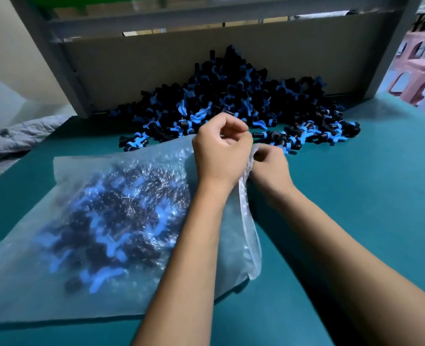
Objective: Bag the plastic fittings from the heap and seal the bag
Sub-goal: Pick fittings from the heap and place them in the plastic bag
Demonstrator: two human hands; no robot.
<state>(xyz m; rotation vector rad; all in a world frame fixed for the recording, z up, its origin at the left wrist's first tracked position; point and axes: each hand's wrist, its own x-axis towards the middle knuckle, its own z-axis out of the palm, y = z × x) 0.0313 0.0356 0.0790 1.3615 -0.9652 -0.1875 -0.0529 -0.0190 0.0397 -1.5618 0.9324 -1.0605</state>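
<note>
A heap of black and blue plastic fittings (234, 101) lies at the back of the green table (356, 196), against a grey board. A clear plastic bag (101, 221) lies flat in front of it, holding many of the same fittings. Its open edge (250, 221) runs along the right side. My left hand (221, 151) pinches the far end of that edge with curled fingers. My right hand (269, 166) grips the same edge just beside it, fingers curled round the plastic.
A grey metal frame with a cardboard-coloured back panel (181, 63) stands behind the heap. Pink plastic stools (416, 73) are at the far right. A grey cloth (19, 136) lies off the table's left edge.
</note>
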